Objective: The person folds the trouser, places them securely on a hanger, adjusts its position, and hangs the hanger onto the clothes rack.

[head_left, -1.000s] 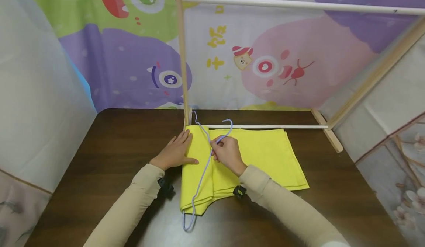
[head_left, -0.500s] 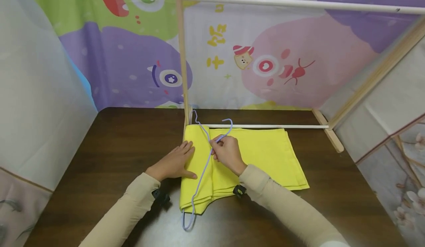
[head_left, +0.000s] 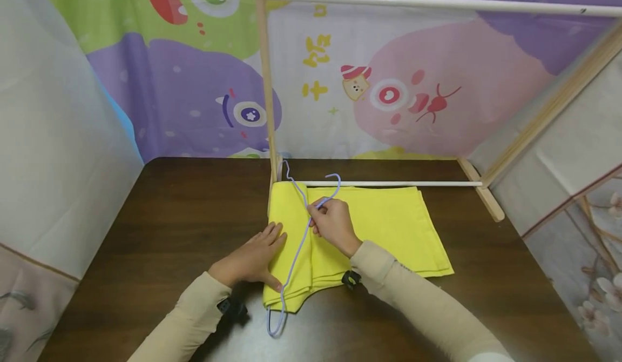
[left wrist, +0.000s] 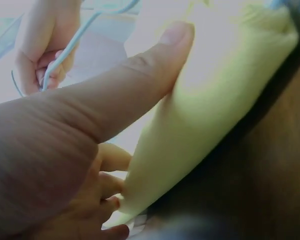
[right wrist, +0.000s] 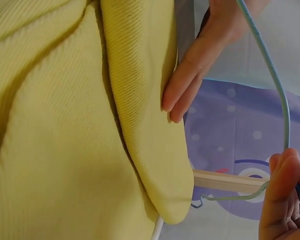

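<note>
A yellow ribbed garment (head_left: 384,227) lies folded on the table, its left end doubled over the lower part of a light purple wire hanger (head_left: 296,256). My right hand (head_left: 335,224) pinches the hanger just below its hook, over the fold. In the right wrist view, thumb and fingers close on the thin wire. My left hand (head_left: 252,259) rests on the fold's left edge, fingers spread and thumb on top near the wire. The left wrist view shows that thumb (left wrist: 177,35) on the fabric. One hanger end sticks out at the near side, the other at the far side.
Behind the garment stands a rack with a wooden post (head_left: 267,81), a white top rod (head_left: 389,1) and a low white rod (head_left: 403,184). Its right foot (head_left: 488,202) sits on the dark wooden table (head_left: 194,205). A cartoon-print curtain (head_left: 194,92) hangs at the back.
My left hand has slid along the fold's left edge toward the near side, its thumb now close to the hanger's near end. The right hand, hanger and garment have stayed nearly still.
</note>
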The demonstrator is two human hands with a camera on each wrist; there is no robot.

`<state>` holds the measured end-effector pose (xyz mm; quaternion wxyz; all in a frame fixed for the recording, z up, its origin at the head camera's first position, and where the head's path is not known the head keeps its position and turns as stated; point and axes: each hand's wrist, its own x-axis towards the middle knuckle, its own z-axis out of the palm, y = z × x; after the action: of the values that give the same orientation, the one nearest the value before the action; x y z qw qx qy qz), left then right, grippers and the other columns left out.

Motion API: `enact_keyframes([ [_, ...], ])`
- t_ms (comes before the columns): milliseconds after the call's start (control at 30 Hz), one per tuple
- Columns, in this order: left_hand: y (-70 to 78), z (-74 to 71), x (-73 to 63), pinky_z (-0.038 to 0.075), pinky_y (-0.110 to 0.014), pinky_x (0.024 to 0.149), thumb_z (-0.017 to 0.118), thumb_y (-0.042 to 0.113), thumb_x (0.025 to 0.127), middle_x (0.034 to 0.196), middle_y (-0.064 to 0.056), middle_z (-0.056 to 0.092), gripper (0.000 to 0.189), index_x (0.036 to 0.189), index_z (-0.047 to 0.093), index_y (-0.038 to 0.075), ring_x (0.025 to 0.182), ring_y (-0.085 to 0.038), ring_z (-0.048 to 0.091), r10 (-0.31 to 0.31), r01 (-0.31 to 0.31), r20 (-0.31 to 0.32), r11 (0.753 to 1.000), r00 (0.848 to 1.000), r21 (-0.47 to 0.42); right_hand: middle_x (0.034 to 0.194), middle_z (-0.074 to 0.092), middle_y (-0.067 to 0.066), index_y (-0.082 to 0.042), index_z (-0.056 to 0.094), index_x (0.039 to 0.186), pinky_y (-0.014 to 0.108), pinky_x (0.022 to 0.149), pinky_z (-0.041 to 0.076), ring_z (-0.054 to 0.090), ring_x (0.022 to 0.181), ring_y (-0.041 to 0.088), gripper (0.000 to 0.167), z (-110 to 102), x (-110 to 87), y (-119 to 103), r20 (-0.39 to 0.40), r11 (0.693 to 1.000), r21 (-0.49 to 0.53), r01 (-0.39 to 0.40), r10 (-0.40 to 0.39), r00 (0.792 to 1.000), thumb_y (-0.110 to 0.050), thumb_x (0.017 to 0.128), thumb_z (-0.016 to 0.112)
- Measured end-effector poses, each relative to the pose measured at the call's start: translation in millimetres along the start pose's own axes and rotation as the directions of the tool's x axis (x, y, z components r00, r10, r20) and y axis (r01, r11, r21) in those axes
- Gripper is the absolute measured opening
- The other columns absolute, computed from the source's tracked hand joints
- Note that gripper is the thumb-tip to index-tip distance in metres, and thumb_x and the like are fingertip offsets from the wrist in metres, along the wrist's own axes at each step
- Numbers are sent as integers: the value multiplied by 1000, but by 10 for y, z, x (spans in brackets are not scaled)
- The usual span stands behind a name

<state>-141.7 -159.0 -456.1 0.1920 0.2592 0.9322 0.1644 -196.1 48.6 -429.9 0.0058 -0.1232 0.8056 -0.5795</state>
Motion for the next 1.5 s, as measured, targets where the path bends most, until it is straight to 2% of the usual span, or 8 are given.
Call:
enact_keyframes([
  [200, -53, 65, -1, 21, -56, 118, 82, 52, 70, 161, -24, 12, 111, 150, 29, -4, 150, -41, 8, 12, -14, -62, 999, 998, -30, 54, 62, 10, 7, 69, 87, 24, 40, 47, 57, 40, 23, 17, 6, 9, 5, -5, 1000, -7, 3, -3, 1000, -6, 94, 61],
  [333, -105, 70, -2, 28, -59, 114, 72, 49, 83, 159, -22, 25, 88, 146, 38, -2, 149, -40, 19, 23, -32, -144, 998, 989, -60, 54, 62, 10, 8, 69, 88, 23, 41, 47, 60, 44, 33, 19, 9, 9, -4, -2, 1000, -16, 0, 0, 1000, -7, 94, 61],
  [433, -122, 63, 16, 32, -58, 112, 66, 44, 90, 154, -21, 37, 70, 141, 48, -2, 145, -39, 30, 8, -29, -224, 995, 975, -93, 55, 63, 10, 10, 69, 90, 23, 40, 47, 60, 44, 32, 20, 4, 11, -17, 7, 1000, -26, -1, 1, 1000, -8, 94, 61],
  [733, -127, 38, 64, 44, -50, 104, 56, 31, 99, 129, -15, 63, 39, 124, 65, 2, 123, -34, 56, -76, -36, -442, 970, 894, -240, 59, 64, 12, 2, 71, 87, 20, 41, 44, 54, 42, 14, 20, 16, 14, -53, 53, 1000, 7, 22, -22, 998, -17, 93, 67],
  [1033, -78, -32, 51, 52, -46, 91, 69, 29, 91, 112, -8, 72, 32, 114, 72, 8, 107, -27, 66, -64, -114, -618, 963, 784, -244, 62, 64, 17, -1, 70, 83, 25, 44, 48, 57, 46, 22, 25, -18, 65, -104, 123, 997, -23, 79, -76, 990, -25, 93, 68],
  [1133, -49, -61, 41, 53, -46, 88, 71, 28, 89, 109, -7, 73, 32, 112, 72, 6, 103, -26, 67, -57, -132, -640, 961, 766, -243, 64, 65, 18, -3, 71, 85, 25, 46, 49, 57, 47, 18, 26, -33, 79, -134, 166, 996, -33, 87, -80, 983, -26, 94, 65],
  [1267, -13, -84, 32, 55, -45, 80, 74, 27, 86, 104, -6, 74, 31, 109, 73, 5, 95, -23, 68, -58, -157, -658, 952, 751, -263, 67, 66, 16, 0, 71, 103, 26, 50, 50, 58, 51, 19, 31, -27, 80, -164, 247, 998, -28, 61, -52, 967, -30, 95, 64],
  [1500, 39, -99, 39, 55, -37, 69, 78, 23, 83, 90, -5, 74, 25, 99, 75, 4, 79, -18, 67, -57, -190, -705, 945, 707, -266, 67, 63, 11, -4, 63, 125, 25, 49, 45, 58, 59, 43, 39, 4, 99, -190, 392, 994, -47, 101, -75, 917, -32, 97, 61],
])
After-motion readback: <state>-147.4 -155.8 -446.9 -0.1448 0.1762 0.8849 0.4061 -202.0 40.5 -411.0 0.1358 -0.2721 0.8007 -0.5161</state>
